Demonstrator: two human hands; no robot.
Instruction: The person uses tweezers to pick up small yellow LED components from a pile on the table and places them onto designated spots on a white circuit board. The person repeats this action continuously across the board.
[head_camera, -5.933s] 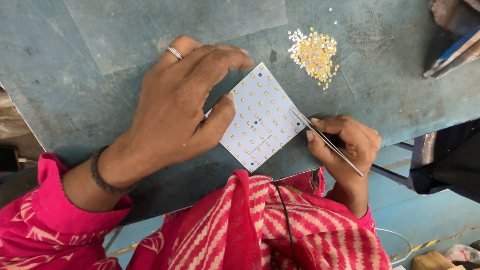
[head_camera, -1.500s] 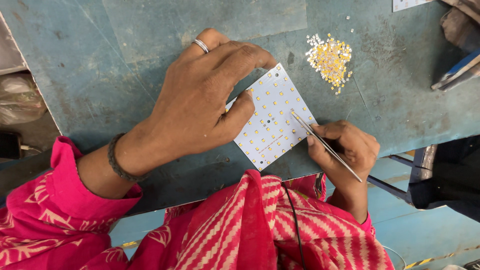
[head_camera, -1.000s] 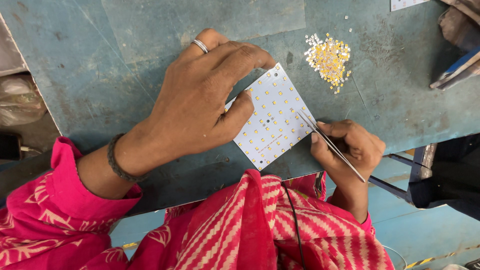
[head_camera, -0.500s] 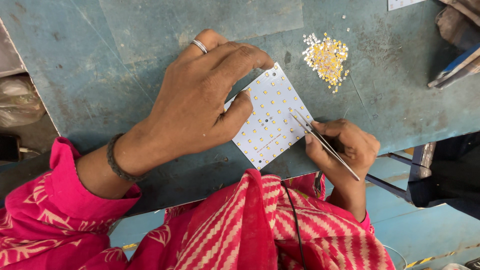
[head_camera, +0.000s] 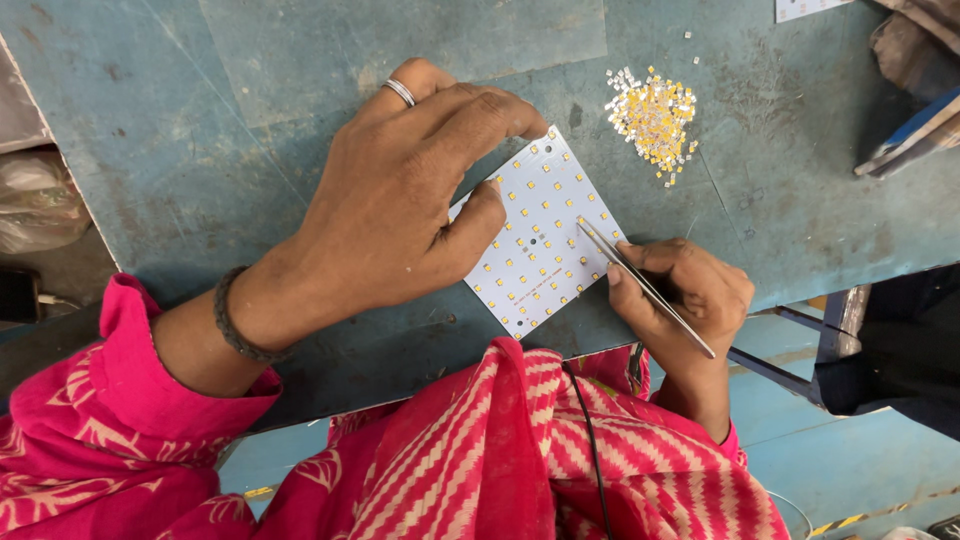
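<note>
A white square circuit board (head_camera: 545, 235) dotted with small yellow chips lies tilted like a diamond on the worn blue-green table (head_camera: 200, 150). My left hand (head_camera: 400, 205), with a ring on one finger, presses down on the board's left part, thumb and fingertips on it. My right hand (head_camera: 685, 290) grips thin metal tweezers (head_camera: 640, 285), whose tips touch the board's right side. A small heap of loose yellow and white chips (head_camera: 655, 110) lies on the table beyond the board.
The table's near edge runs just below the board, with my pink sleeve and red striped cloth under it. A grey bag (head_camera: 40, 200) sits at the left. Dark objects (head_camera: 915, 130) lie at the right edge, and a white card corner (head_camera: 810, 8) at the top.
The tweezers' tips shifted slightly along the board's right side between frames. My left hand has stayed pressed on the board, and the view has drifted a little.
</note>
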